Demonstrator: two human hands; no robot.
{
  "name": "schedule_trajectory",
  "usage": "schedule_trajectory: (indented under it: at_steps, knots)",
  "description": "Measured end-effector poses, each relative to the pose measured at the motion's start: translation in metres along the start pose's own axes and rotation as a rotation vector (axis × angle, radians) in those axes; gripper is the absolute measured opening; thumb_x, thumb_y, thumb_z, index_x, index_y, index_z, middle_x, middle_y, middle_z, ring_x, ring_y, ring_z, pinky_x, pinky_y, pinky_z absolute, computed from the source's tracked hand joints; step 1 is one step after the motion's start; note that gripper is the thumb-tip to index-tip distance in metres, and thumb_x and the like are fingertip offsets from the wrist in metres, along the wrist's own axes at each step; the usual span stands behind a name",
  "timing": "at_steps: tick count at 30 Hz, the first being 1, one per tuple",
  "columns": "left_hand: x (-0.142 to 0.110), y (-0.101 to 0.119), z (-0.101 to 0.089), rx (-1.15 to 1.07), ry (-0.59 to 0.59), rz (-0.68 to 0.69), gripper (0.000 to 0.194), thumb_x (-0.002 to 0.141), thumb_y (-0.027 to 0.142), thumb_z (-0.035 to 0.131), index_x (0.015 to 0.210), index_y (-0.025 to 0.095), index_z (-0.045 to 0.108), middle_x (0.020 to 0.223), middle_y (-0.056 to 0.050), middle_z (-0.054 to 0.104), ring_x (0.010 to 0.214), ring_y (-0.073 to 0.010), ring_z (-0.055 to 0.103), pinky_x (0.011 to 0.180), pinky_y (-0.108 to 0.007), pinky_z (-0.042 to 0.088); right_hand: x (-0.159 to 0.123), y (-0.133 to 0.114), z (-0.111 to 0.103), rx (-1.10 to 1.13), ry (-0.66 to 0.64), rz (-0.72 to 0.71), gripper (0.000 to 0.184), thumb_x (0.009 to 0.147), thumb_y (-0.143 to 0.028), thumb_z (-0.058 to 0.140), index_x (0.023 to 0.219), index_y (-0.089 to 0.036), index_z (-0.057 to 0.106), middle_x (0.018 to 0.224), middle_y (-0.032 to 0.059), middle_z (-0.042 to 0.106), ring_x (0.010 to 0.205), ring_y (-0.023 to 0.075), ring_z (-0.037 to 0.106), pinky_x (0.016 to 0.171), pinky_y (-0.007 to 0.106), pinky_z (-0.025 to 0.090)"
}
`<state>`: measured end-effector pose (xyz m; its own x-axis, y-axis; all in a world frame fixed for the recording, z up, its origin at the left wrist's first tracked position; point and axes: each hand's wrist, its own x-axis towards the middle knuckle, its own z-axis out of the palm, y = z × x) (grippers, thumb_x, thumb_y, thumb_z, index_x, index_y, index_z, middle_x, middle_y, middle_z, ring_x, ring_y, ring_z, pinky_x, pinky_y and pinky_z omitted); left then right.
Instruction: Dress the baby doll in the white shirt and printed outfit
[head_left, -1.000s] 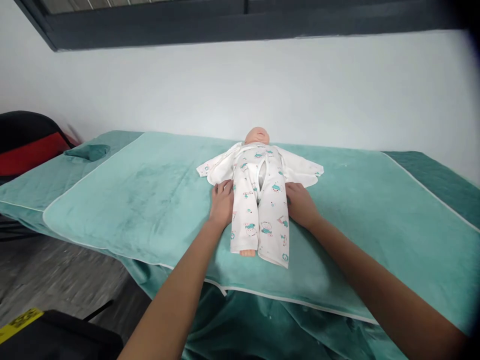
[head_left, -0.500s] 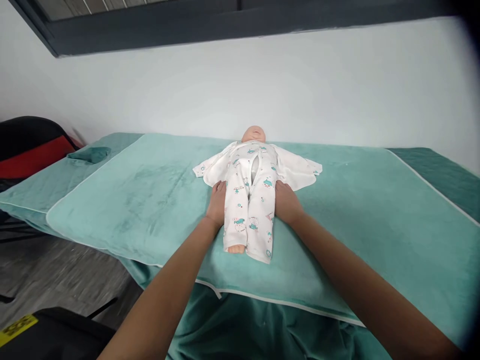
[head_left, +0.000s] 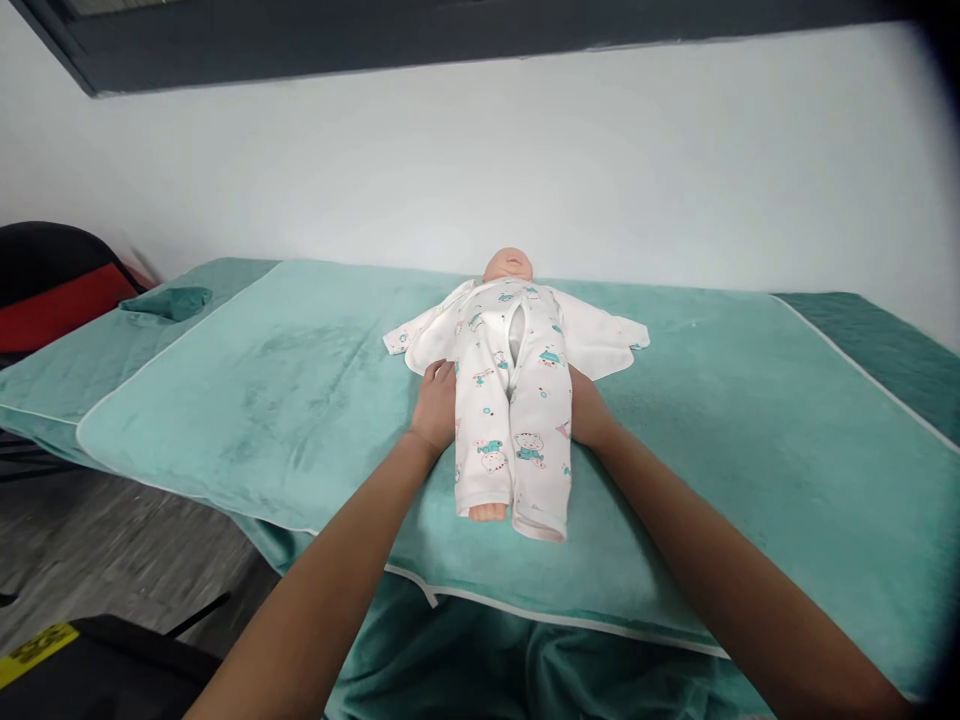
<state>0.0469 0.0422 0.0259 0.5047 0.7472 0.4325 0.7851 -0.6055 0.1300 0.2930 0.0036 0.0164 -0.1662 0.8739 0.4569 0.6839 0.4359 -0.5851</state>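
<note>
One green sheet (head_left: 300, 400) across most of frame. Doll (head_left: 510, 264) on it, ctr, w/ white printed pants (head_left: 484, 440), shirt (head_left: 600, 335) spread both sides. L hand (head_left: 435, 405) at pants' left edge, R hand (head_left: 589, 408) at right, part hidden; can't tell if either grips. Bare foot (head_left: 488, 512), lower ctr.

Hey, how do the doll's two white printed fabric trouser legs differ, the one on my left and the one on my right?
The white printed fabric trouser leg on your left shows a peach-coloured doll foot at its cuff; the white printed fabric trouser leg on your right shows none. The right leg's cuff reaches nearer to you than the left leg's. Both carry cartoon prints and lie side by side.
</note>
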Motion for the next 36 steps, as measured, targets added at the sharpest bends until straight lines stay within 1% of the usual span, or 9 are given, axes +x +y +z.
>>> schedule_trajectory:
  at_steps: [8,14,20,23,26,28,30,33,36]
  knots:
    - [-0.011,0.0,0.001,0.033,0.044,-0.046,0.015,0.092,0.021,0.05,0.084,0.023,0.062,0.091,-0.012,0.062,0.094,-0.0291,0.056,0.088,-0.043,0.045,0.003,0.003,0.001,-0.241,-0.078,0.036,0.038,0.089,-0.032,0.059,0.124,-0.018,0.067,0.124,0.0157,0.069,0.113,0.0313,0.065,0.093,0.043,0.054]
    - [-0.02,-0.005,0.001,0.069,0.068,-0.027,0.023,0.094,0.022,0.047,0.074,0.023,0.059,0.089,-0.011,0.061,0.091,-0.0287,0.053,0.083,-0.044,0.042,0.001,0.0,-0.005,-0.325,-0.183,0.007,0.022,0.087,-0.024,0.058,0.1,-0.021,0.076,0.108,0.0126,0.073,0.103,0.031,0.068,0.087,0.041,0.054]
    - [-0.022,-0.012,0.005,0.032,0.09,-0.005,0.022,0.093,0.021,0.048,0.077,0.022,0.063,0.091,-0.01,0.062,0.089,-0.026,0.054,0.085,-0.043,0.044,-0.012,-0.003,-0.022,-0.149,-0.194,-0.006,0.018,0.082,-0.02,0.055,0.082,-0.025,0.073,0.089,0.0046,0.073,0.086,0.0246,0.068,0.077,0.035,0.053]
    - [-0.022,-0.016,0.01,-0.037,0.251,-0.162,0.024,0.095,0.021,0.045,0.103,0.021,0.068,0.109,-0.01,0.062,0.1,-0.0249,0.056,0.089,-0.041,0.047,-0.018,0.013,-0.037,-0.132,0.086,0.15,0.018,0.088,-0.029,0.051,0.09,-0.025,0.068,0.095,0.0065,0.072,0.091,0.0245,0.067,0.083,0.038,0.053]
    - [-0.02,-0.02,0.015,-0.085,0.408,-0.373,0.031,0.094,0.02,0.045,0.117,0.018,0.066,0.117,-0.013,0.058,0.112,-0.0271,0.055,0.097,-0.042,0.047,-0.021,0.041,-0.054,-0.388,0.443,0.512,0.033,0.087,-0.041,0.056,0.11,-0.02,0.065,0.118,0.0185,0.067,0.116,0.0349,0.06,0.098,0.051,0.047]
    - [-0.019,-0.022,0.018,-0.095,0.417,-0.434,0.031,0.092,0.018,0.047,0.115,0.017,0.067,0.118,-0.014,0.058,0.114,-0.0287,0.055,0.099,-0.044,0.047,-0.019,0.058,-0.062,-0.493,0.451,0.737,0.049,0.083,-0.049,0.061,0.119,-0.016,0.062,0.126,0.0255,0.062,0.124,0.042,0.055,0.098,0.058,0.045]
    - [-0.018,-0.023,0.02,-0.095,0.396,-0.443,0.03,0.089,0.016,0.048,0.113,0.018,0.067,0.118,-0.014,0.058,0.114,-0.0295,0.056,0.099,-0.045,0.047,-0.013,0.068,-0.067,-0.478,0.357,0.867,0.053,0.08,-0.053,0.064,0.118,-0.016,0.063,0.122,0.0249,0.064,0.118,0.0428,0.058,0.095,0.059,0.046]
    - [-0.018,-0.024,0.02,-0.093,0.393,-0.447,0.03,0.087,0.013,0.048,0.11,0.018,0.066,0.117,-0.013,0.059,0.112,-0.0298,0.057,0.099,-0.045,0.048,0.0,0.073,-0.07,-0.362,0.266,0.918,0.031,0.075,-0.044,0.069,0.095,-0.02,0.066,0.097,0.0141,0.07,0.099,0.0349,0.066,0.089,0.05,0.048]
    - [-0.016,-0.024,0.019,-0.088,0.389,-0.465,0.029,0.086,0.011,0.048,0.108,0.017,0.066,0.116,-0.013,0.06,0.111,-0.0299,0.057,0.098,-0.044,0.048,0.012,0.069,-0.067,-0.105,0.362,0.849,0.017,0.067,-0.034,0.071,0.072,-0.022,0.059,0.075,0.0046,0.063,0.08,0.0265,0.062,0.079,0.041,0.048]
